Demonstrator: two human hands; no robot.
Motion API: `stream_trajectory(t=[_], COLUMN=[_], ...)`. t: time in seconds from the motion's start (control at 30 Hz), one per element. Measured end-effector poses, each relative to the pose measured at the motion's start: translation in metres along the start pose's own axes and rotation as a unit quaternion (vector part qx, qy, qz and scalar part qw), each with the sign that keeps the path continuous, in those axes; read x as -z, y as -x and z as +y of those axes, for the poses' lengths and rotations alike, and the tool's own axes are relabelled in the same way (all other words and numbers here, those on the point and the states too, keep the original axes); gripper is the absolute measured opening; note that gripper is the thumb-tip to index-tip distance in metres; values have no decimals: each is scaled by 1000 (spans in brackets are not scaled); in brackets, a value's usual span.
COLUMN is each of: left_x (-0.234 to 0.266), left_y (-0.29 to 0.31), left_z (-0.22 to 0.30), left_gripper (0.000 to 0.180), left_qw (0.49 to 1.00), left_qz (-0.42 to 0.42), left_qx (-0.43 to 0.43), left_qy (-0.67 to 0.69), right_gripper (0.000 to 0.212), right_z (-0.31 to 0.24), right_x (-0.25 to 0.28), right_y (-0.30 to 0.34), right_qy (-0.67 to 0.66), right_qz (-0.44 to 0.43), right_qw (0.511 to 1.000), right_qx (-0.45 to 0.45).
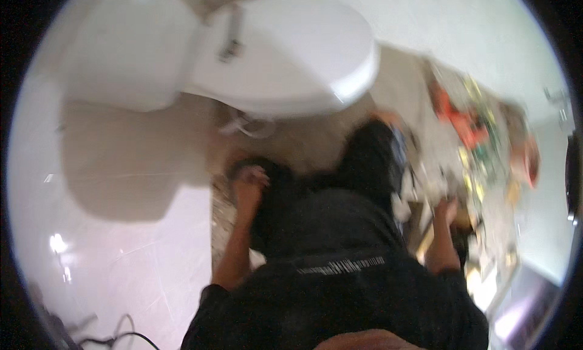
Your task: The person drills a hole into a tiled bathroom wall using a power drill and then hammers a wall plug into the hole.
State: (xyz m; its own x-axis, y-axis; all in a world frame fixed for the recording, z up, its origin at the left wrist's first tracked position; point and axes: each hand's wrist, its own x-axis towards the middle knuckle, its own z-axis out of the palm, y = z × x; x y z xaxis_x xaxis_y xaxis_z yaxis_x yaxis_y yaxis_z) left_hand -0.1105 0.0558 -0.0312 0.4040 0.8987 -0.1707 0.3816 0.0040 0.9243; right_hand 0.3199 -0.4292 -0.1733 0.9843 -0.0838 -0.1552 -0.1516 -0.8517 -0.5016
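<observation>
The whole picture is smeared by motion. My left hand (252,176) is at my left knee, over the dark trouser leg, its fingers too blurred to make out. Out to my right side, my right hand (448,210) hangs low near cluttered items on the floor; whether it touches or holds any of them is not clear. In front of me stands a white toilet (316,52), its lid down and its tank (130,52) to the left. A small dark object with a greyish strip (231,49) lies on the lid. A pale looped hose (254,126) shows below the bowl.
Along the right wall lie an orange-red tool or case (458,119), several yellow and green pieces, and a reddish round container (525,161). A shiny pale panel (525,304) is at the lower right. Black cable (121,336) runs at the lower left by the glossy white surface (139,271).
</observation>
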Motion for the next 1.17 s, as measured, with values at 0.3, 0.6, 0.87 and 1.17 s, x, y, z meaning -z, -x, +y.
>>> stream_trajectory(t=[0.3,0.6,0.87,1.17], left_x=[20,66,-76,-121], left_y=[-28,-28,-60,-116], left_z=[89,185,213,197], left_gripper=[11,20,30,41], left_qw=[995,942,883,828], left_qz=[39,148,35,186], left_qx=[-88,-301,-445,-468], left_qy=[13,-27,-148,-247], right_gripper=[42,39,32,40], right_z=[76,-62,120,156], right_x=[-7,65,55,50], right_y=[73,127,237,199], right_qy=[-48,-36,-4,100], right_qz=[-16,-7,56,140], right_qw=[990,998,974,956], right_qx=[132,-46,-221,-239])
